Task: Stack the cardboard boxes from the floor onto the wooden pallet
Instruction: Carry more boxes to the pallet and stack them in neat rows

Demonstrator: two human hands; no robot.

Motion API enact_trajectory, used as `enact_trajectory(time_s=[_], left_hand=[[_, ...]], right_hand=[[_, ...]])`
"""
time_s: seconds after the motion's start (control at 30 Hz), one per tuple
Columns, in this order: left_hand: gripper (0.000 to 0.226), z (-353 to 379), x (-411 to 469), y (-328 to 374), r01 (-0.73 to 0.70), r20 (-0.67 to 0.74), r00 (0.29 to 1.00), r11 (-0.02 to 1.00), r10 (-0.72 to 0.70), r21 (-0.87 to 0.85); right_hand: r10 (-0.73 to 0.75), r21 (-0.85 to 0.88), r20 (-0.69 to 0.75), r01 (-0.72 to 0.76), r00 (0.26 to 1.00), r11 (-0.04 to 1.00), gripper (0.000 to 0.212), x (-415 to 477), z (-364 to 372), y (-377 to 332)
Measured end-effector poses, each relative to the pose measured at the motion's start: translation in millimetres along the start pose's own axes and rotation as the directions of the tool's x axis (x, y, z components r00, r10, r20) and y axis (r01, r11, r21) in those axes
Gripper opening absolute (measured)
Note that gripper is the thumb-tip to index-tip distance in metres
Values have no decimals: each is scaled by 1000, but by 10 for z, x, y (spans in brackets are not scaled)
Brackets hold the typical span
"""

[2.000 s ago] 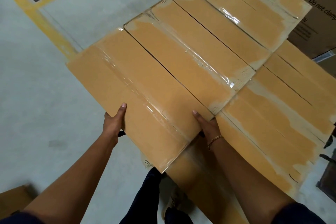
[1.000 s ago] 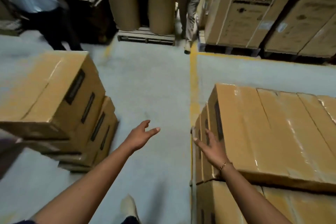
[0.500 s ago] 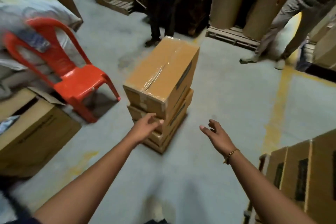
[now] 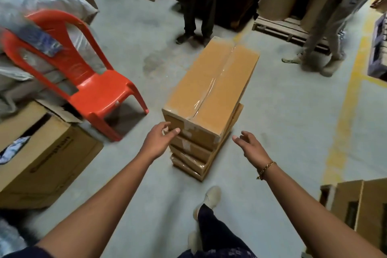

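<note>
We reach both open, empty hands toward the stack of taped cardboard boxes [image 4: 209,98] on the concrete floor [image 4: 282,123]: left hand [image 4: 159,141] at its near-left corner, right hand [image 4: 250,149] just beside it.

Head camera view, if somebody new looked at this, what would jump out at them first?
Probably the stack of cardboard boxes on the floor at centre, its top box sealed with shiny tape. The left hand is at the top box's near corner and the right hand is open just to the stack's right, both empty. The red plastic chair to the left also stands out.
</note>
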State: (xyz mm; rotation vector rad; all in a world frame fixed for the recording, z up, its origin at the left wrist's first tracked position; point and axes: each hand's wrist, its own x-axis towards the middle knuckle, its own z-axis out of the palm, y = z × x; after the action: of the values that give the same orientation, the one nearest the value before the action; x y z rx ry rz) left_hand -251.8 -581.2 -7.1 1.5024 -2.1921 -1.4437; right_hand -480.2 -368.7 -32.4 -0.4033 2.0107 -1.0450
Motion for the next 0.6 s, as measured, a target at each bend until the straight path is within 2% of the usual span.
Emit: enact_trajectory(time_s=[0.17, 0.27, 0.33, 0.47, 0.57, 0.6], left_hand=[[57, -133, 830, 165, -67, -89, 993, 988, 80, 143], [61, -180, 1287, 262, -64, -81, 994, 980, 80, 189], [71, -189, 1584, 294, -24, -13, 1000, 984, 26, 174], [88, -203, 2079, 314, 61, 163, 983, 988, -84, 140], [93, -177, 2412, 315, 131, 262, 952, 983, -161, 127], [96, -170, 2492, 291, 161, 302, 935, 981, -187, 111]], right_hand=[[67, 36, -59, -65, 996, 997, 76, 629, 129, -243], [119, 105, -71, -112, 990, 988, 78, 916, 248, -342], [183, 163, -95, -166, 978, 972, 81, 1063, 318, -415], [293, 276, -136, -248, 946, 929, 102, 1212, 513, -537], [321, 329, -201, -245, 925, 912, 82, 1336, 665, -535], [339, 338, -228, -253, 913, 906, 83, 1352, 716, -530]])
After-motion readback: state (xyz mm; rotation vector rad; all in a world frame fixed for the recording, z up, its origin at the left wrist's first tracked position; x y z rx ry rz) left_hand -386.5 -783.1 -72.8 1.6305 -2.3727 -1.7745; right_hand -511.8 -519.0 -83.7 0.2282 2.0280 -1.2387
